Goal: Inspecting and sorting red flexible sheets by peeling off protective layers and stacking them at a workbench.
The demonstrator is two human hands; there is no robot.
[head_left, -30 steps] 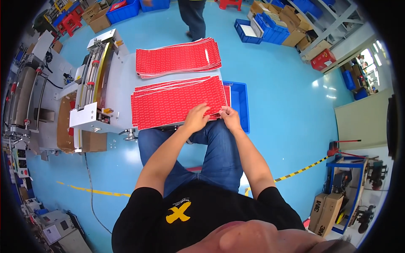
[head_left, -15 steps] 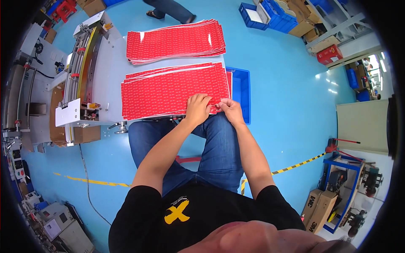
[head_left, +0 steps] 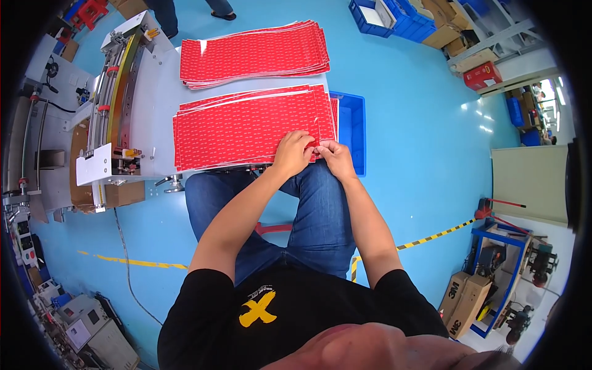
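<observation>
A near stack of flat red printed sheets (head_left: 246,126) lies on the white table (head_left: 157,98) in front of me. My left hand (head_left: 293,154) rests on the stack's near right corner, fingers curled on the top sheet's edge. Right beside it, my right hand (head_left: 336,157) pinches the same corner. The fingertips of both hands meet at the corner. A second stack of red sheets (head_left: 256,52) lies farther back on the table.
A conveyor machine with a yellow rail (head_left: 114,92) runs along the table's left side. A blue bin (head_left: 351,129) stands to the right of the table. Another person's legs (head_left: 163,12) stand beyond the table. Blue crates and cardboard boxes (head_left: 413,18) sit at the back right.
The view has tilted down and closer, so the table and stacks sit lower in the picture. Both hands stay at the near right corner of the near stack.
</observation>
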